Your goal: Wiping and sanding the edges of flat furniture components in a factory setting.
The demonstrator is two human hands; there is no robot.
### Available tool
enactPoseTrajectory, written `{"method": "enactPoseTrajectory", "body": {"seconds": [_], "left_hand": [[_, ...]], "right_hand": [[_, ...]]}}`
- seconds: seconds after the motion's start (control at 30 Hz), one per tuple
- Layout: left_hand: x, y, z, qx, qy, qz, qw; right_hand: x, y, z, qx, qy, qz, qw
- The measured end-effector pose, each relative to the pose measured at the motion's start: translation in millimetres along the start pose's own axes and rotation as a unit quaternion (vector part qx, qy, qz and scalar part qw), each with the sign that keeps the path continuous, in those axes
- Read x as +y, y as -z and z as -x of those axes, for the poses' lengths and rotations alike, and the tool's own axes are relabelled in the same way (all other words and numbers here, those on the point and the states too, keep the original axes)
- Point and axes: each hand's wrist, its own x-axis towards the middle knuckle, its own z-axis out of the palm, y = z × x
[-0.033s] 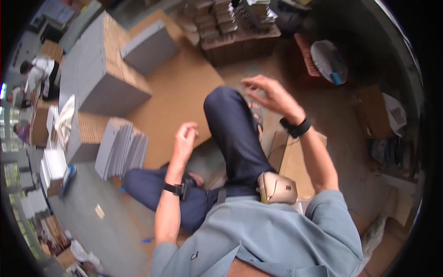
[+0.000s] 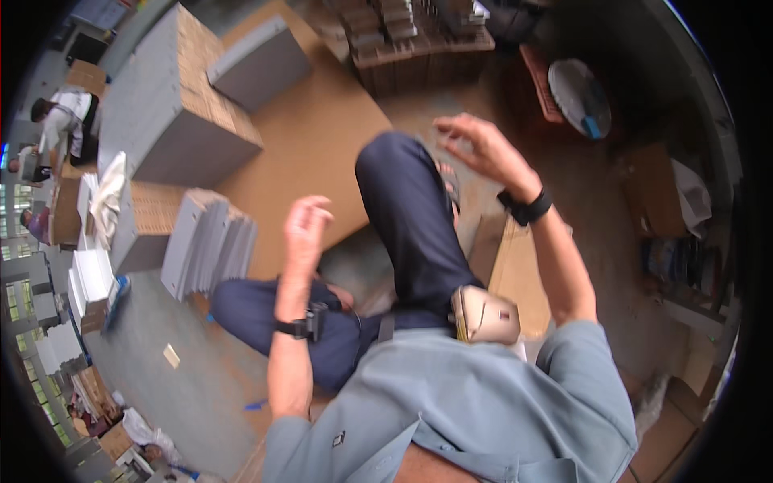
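Hovering with loosely open fingers, the left hand (image 2: 304,229) and right hand (image 2: 483,149) seem empty, while beyond the left hand a grey block (image 2: 173,101) stands already neatly stacked, and the grey boards (image 2: 197,245) left of it look not yet squared.

No legible text, label, brand, number or sign on anything in view.

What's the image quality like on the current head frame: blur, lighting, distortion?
Head view: strong fisheye bend toward the rim, black corners; left hand and right hand soft, probably motion blur; windows at the left rim bright; area around the red crate, upper right, dark, with little detail.
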Motion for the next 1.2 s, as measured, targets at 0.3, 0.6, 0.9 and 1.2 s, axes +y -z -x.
{"method": "enactPoseTrajectory", "body": {"seconds": [0.3,0.6,0.9,1.2], "left_hand": [[-63,226,273,0.496,0.213,-0.015,0.842],[-157,70,433,0.389,0.445,0.034,0.806],[-124,19,452,0.291,0.484,-0.008,0.825],[-147,8,442,0.253,0.5,-0.003,0.828]], "right_hand": [[165,41,114,-0.253,-0.294,0.115,0.915],[192,17,223,-0.318,-0.352,0.02,0.88],[213,45,219,-0.41,-0.241,-0.02,0.88],[227,99,108,-0.473,-0.233,0.013,0.85]]}}
